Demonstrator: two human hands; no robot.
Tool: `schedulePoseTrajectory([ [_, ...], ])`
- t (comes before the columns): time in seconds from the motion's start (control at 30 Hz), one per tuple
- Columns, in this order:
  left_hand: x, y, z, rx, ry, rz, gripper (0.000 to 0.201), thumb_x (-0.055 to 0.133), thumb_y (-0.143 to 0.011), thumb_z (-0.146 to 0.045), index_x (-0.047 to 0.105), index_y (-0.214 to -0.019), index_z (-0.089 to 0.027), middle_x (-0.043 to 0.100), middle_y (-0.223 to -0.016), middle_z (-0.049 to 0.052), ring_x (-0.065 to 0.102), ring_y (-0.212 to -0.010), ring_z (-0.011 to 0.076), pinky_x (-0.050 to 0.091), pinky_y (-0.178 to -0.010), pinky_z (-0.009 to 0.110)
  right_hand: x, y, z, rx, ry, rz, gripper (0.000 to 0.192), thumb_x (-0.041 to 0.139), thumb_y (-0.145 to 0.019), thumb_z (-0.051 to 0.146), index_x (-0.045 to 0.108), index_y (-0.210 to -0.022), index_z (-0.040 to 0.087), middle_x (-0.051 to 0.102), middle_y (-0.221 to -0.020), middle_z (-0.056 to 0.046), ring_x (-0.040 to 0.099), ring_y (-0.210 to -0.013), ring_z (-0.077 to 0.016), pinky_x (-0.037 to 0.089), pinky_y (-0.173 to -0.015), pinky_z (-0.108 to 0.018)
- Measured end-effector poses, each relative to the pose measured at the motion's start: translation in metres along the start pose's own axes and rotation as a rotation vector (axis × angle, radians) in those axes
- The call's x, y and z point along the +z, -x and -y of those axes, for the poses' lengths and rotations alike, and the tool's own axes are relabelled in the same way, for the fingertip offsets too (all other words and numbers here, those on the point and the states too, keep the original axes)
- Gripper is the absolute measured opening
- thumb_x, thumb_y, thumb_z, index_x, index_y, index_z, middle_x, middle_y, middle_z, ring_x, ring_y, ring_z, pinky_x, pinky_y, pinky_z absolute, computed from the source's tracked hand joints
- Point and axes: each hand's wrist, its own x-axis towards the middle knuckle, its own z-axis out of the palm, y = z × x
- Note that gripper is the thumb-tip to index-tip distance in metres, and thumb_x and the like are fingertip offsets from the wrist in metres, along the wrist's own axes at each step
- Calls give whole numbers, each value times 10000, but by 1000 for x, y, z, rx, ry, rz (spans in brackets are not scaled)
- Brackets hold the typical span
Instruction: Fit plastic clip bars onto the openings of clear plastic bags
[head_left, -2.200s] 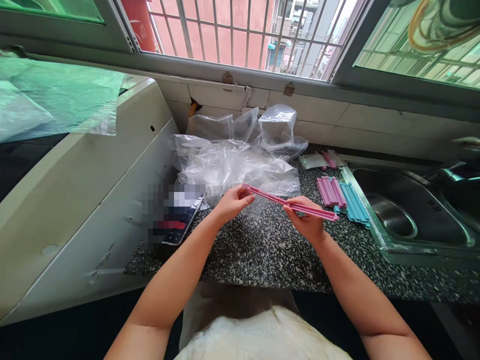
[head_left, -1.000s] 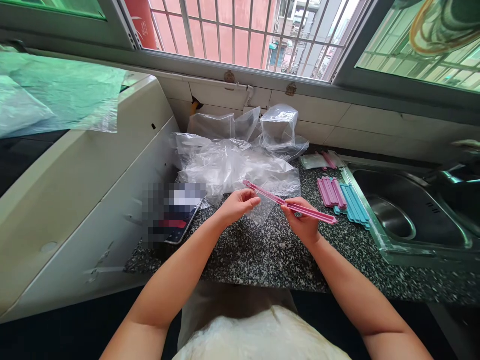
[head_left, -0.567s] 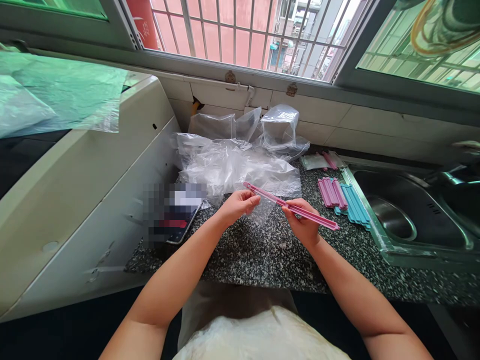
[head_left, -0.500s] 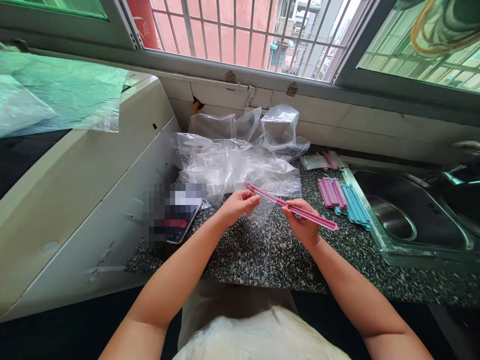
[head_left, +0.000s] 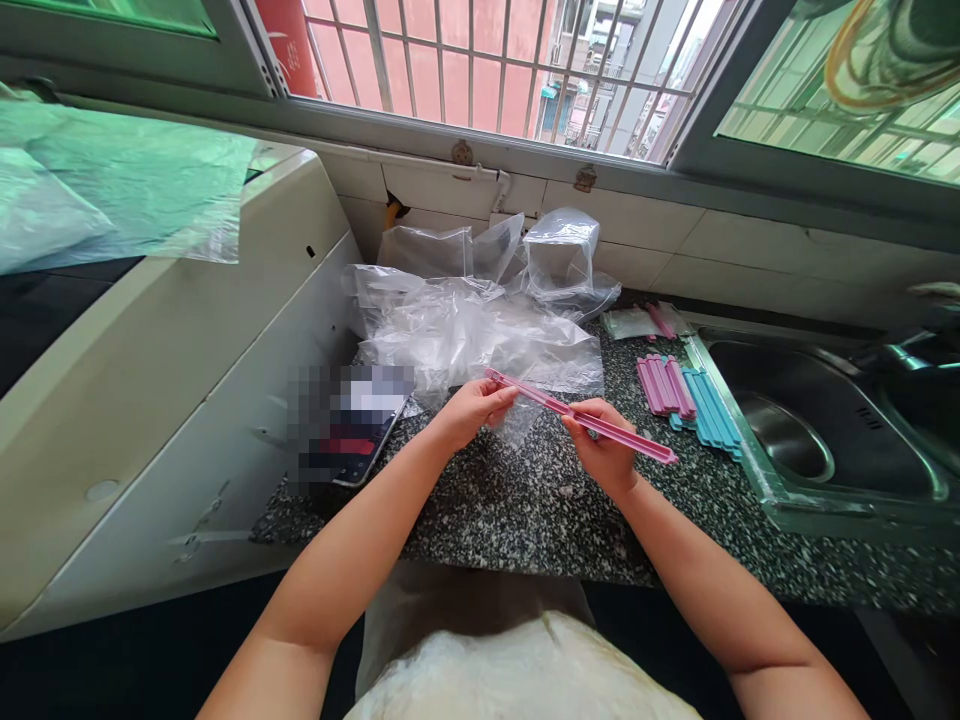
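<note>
A long pink bag sealing clip [head_left: 622,434] slants above the counter, its left end higher in view. My right hand [head_left: 604,447] is closed around the middle of the clip, thumb on its near side. By the clip's left part, my left hand [head_left: 474,412] is closed in a pinch, fingertips touching the clip. Clear plastic bag film [head_left: 517,428] hangs just under these fingertips and seems pinched there; its edge is hard to see. Behind both hands lies a heap of clear plastic bags [head_left: 450,325].
Pink clips [head_left: 664,386] and blue clips [head_left: 709,410] lie in rows right of my hands, beside the steel sink [head_left: 765,490]. A small clear packet [head_left: 630,322] lies behind them. At left are a phone [head_left: 367,450], partly blurred, and a white appliance side [head_left: 247,400].
My left fingertips have shifted slightly left along the clip. The clip's two strips look closer together near its left end. My right hand has barely moved.
</note>
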Motion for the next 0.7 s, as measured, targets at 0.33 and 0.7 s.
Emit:
schedulePoseTrajectory([
  [0.33,-2,-1,0,-16,-12,1,468,768,-504,-497,481,-593,-139,345,-465,-85,265,-405,22,157,-411,198,3,3,0,23,2,28,33,604,-799,240,594,-802,209,649,-704,-11,609,-610,-127,505,-563,-245],
  [0.7,0,-2,2,-1,67,-85,407,766,-519,-407,457,-574,-147,386,-454,-79,308,-391,24,178,-408,188,6,3,3,17,18,56,55,611,-787,258,608,-783,204,647,-671,-8,605,-573,-127,502,-543,-248],
])
